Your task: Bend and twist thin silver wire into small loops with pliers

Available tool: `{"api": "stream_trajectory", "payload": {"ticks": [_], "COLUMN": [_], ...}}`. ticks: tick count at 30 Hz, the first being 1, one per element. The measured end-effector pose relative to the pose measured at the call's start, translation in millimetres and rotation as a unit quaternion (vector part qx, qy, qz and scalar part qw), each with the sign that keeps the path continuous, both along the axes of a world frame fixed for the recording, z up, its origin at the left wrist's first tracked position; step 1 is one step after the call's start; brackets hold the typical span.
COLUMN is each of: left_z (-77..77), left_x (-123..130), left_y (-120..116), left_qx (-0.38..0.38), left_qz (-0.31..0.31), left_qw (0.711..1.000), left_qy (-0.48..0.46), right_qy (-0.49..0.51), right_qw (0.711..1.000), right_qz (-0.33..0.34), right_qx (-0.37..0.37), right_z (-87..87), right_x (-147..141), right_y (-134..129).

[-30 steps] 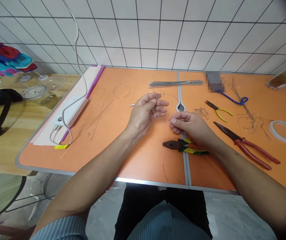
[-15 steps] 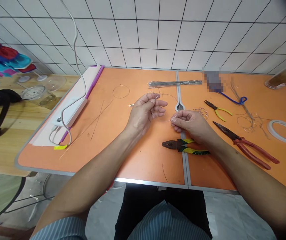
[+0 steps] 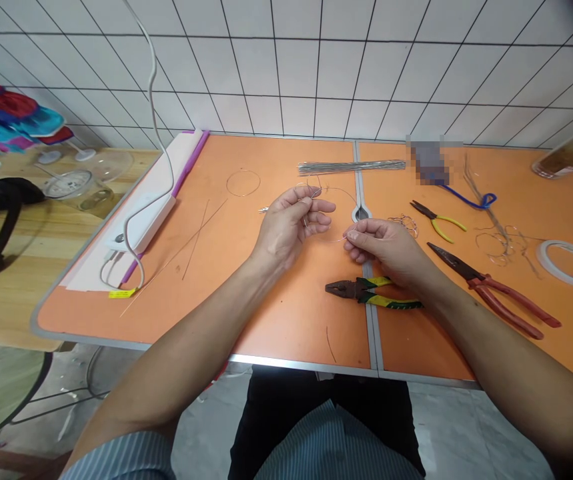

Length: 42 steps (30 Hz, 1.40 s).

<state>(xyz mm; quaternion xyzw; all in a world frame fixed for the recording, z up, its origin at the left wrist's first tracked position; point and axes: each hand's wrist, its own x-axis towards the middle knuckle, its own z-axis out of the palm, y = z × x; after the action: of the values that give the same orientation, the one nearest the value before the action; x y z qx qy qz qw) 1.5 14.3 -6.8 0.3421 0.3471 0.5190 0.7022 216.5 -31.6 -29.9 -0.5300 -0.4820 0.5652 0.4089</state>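
Observation:
My left hand pinches a thin copper-coloured wire between thumb and forefinger, its other fingers loosely curled. The wire arcs across to my right hand, whose thumb and forefinger are closed on it too. Both hands are held above the orange table. Just below my right wrist lie combination pliers with yellow-green handles. Beyond the fingers rests a bundle of straight wires. A tangle of bent wire lies behind my right hand.
On the right lie red-handled long-nose pliers, small yellow-handled pliers, a white tape roll and loose wires. To the left are a wire ring, straight wires and a white power strip with its cable. A tiled wall stands behind.
My right hand has shifted very slightly, with its fingers still pinched on the wire. My left hand holds its place.

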Motion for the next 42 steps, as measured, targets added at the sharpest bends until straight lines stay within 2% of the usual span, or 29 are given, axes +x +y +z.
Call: {"api": "stream_trajectory", "payload": {"ticks": [8,13,21,24,27,29,30,32,34,38,42], "left_z": [-3.0,-1.2,27.8,28.4,23.9,21.6,20.9,19.7,17.4,8.5,3.5], "left_x": [1,-3,-41,-52,-57,-57,-57,-56,-55,-56,-57], "left_y": [1,5,28,37,43,45,45,46,48,55,60], "left_qx": [-0.001,0.018,0.038,0.029,0.012,0.013,0.015,0.019,0.02,0.001,-0.008], "left_qz": [0.003,0.034,0.159,0.177,0.173,0.176,0.178,0.181,0.179,0.151,0.124], "left_qw": [1.0,0.999,0.986,0.983,0.984,0.984,0.983,0.982,0.983,0.988,0.992], "left_qy": [0.013,0.036,0.023,0.023,0.034,0.037,0.039,0.04,0.036,0.017,-0.005], "right_qy": [0.004,-0.023,-0.092,-0.114,-0.188,-0.271,-0.323,-0.415,-0.505,-0.549,-0.575], "right_qw": [1.0,1.0,0.979,0.97,0.961,0.943,0.923,0.874,0.816,0.777,0.75], "right_qz": [-0.009,0.005,-0.103,-0.13,-0.097,-0.043,-0.017,0.041,0.11,0.161,0.199], "right_qx": [0.0,0.019,0.15,0.17,0.178,0.188,0.206,0.249,0.259,0.26,0.26], "right_z": [-4.2,1.5,21.2,24.0,25.5,25.8,25.5,23.2,18.8,7.8,1.1], "right_x": [1,0,28,37,33,20,11,-10,-30,-56,-61], "right_y": [1,1,13,17,25,38,47,69,94,133,147]}}
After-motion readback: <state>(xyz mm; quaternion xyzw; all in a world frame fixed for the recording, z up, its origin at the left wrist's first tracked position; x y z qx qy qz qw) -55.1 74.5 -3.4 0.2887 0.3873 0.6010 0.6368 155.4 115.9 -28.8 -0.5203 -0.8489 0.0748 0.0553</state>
